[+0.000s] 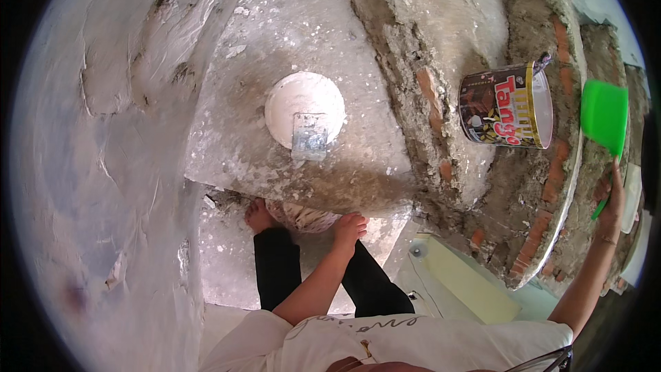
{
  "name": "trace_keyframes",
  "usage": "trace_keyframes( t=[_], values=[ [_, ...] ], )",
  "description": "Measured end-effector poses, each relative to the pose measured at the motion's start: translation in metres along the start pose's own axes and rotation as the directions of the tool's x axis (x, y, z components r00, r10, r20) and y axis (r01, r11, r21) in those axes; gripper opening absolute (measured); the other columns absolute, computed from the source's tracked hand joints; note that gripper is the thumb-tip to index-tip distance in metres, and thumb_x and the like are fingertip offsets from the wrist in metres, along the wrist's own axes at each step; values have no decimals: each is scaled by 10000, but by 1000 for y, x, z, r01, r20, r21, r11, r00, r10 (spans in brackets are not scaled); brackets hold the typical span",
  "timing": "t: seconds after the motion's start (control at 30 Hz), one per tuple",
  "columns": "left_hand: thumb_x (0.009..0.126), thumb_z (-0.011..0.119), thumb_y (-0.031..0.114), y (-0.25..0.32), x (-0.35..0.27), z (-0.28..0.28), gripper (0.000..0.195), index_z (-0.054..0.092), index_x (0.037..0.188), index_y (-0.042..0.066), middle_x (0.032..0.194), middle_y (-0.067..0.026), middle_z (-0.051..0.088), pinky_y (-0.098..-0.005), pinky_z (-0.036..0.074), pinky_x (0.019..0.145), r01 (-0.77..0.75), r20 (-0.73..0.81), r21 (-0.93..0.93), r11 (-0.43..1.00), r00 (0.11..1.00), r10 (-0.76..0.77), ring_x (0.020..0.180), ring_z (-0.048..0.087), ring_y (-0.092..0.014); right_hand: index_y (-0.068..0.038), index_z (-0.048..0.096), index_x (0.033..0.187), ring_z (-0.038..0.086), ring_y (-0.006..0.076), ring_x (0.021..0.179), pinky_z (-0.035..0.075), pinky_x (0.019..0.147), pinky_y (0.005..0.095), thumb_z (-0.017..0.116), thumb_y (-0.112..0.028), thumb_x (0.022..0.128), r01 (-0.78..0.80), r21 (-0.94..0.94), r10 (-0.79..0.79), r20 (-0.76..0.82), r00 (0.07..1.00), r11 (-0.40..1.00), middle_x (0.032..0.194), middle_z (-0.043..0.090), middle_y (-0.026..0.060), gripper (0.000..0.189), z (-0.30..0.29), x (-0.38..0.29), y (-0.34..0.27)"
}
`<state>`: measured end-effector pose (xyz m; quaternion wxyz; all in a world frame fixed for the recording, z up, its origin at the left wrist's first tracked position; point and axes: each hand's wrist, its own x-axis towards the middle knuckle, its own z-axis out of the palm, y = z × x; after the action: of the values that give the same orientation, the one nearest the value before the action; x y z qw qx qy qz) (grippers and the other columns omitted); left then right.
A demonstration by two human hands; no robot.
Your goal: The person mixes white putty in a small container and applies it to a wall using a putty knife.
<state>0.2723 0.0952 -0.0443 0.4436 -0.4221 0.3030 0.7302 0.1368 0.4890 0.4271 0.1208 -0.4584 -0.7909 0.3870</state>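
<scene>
My right hand is closed around the handle of a green plastic dipper at the far right. My left hand reaches down beside the cuff of a black trouser leg; its fingers are bunched and their hold is unclear. Beyond it, on the rough landing, is a round white container or lid, with a flat, stained rectangular plate overlapping its near edge. A brown printed Tango tub is on the rough steps, between the container and the dipper, its pale interior partly visible. A dark object pokes out at its rim.
Rough steps with exposed red brick rise along the right. A smeared plaster wall fills the left side. A bare foot stands just below the landing's edge, beside a crumpled, pale bag-like bundle. A lower floor shows beneath the steps.
</scene>
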Motion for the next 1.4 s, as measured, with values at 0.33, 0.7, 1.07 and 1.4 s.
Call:
trace_keyframes(
  t=[0.33,0.7,1.07,1.4],
  values=[
    [916,566,200,-4,5,-3,339,543,1199,16,997,-98,659,-309,533,734,50,-58,42,998,997,-47,821,625,-176,-43,520,1031,288,15,366,249,348,182,507,-358,982,-84,432,-241,643,727,898,522,387,-63,319,194,-54,-25],
    [913,577,196,6,-12,-10,238,578,1093,40,939,-50,639,-296,529,695,42,-60,-20,999,997,-43,777,616,-151,-47,605,816,400,46,420,316,390,191,681,-303,879,-93,-56,105,696,711,994,526,464,-30,274,338,-157,36],
    [894,597,195,7,-11,-3,245,581,1087,45,926,-36,628,-286,515,716,67,-80,-12,998,994,-68,804,613,-148,-17,650,978,393,18,481,307,424,205,678,-158,888,9,-159,98,653,751,987,591,488,-65,170,364,-152,109],
    [914,588,230,7,-10,-1,286,560,1125,39,962,-37,621,-282,506,724,89,-84,15,996,993,-88,818,601,-142,5,643,896,469,77,510,394,487,260,691,-234,873,145,-242,38,621,783,959,592,540,3,246,380,-147,116]
  ],
)
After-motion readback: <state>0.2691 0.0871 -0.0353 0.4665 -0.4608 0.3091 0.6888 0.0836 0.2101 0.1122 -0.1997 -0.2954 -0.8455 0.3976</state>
